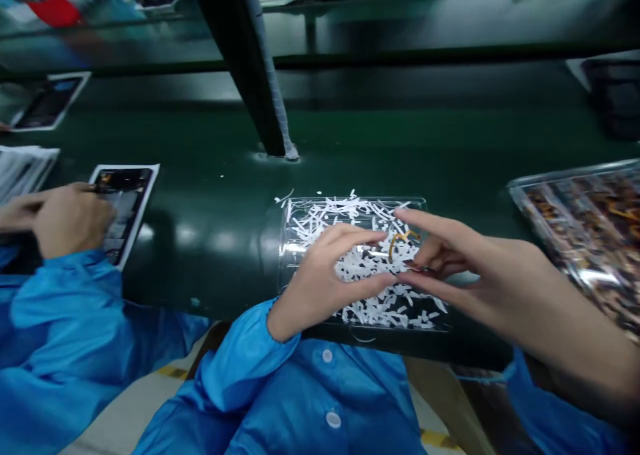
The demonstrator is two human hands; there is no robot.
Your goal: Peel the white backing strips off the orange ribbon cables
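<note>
My left hand (pixel 327 275) and my right hand (pixel 450 258) meet over a clear plastic tray (pixel 293 241) filled with several white paper scraps. Between the fingertips of both hands is a small thin part with an orange flex strip (pixel 400 238) curling up from it. My left thumb and fingers pinch toward it from the left. My right thumb and bent fingers pinch it from the right, the index finger stretched out above. Both arms wear blue sleeves.
A co-worker's hands (pixel 65 218) at the left work on a phone-like panel (pixel 125 205) on a white sheet. A stack of sheets (pixel 23 168) lies beyond. A tray of dark parts (pixel 580 228) sits at the right. A dark post (pixel 260 75) rises from the green belt (pixel 210 195).
</note>
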